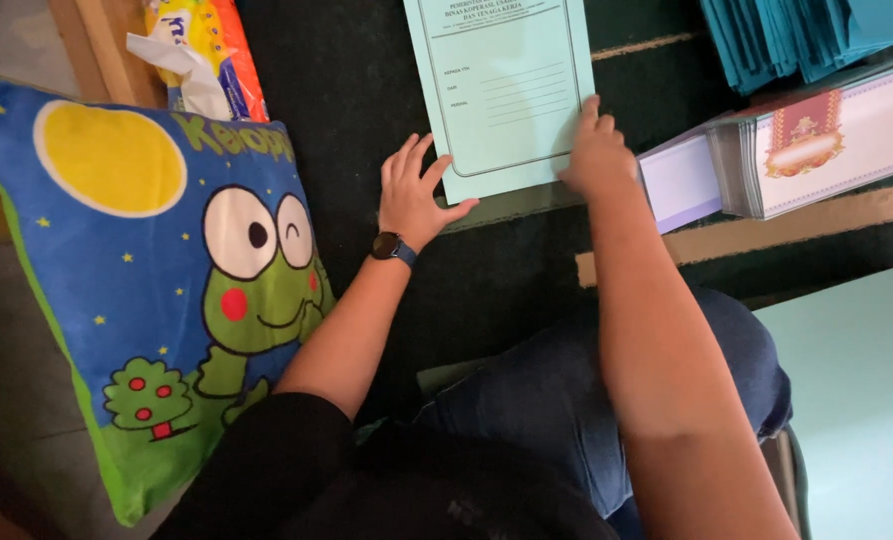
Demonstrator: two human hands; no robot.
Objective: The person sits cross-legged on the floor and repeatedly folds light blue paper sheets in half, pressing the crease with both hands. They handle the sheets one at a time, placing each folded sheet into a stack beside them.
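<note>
A dark green carpet (pixel 367 90) with tan stripes covers the floor, and the person sits on it with a knee in blue jeans raised near the camera. One pale green folder (pixel 502 90) lies flat on the carpet at the far middle (its upper part runs out of view). The left hand (pixel 414 195), a dark watch (pixel 394 247) on its wrist, rests flat with fingers spread at the folder's near left corner. The right hand (pixel 597 155) presses down on the folder's near right edge, fingers together. To the right sit one stack of white cards (pixel 817 150) with purple borders and, at the far right, a pile of teal folders (pixel 797 35). On the left leans one blue cushion (pixel 137 270) with a cartoon frog; beyond it lies one tissue pack (pixel 207 55).
</note>
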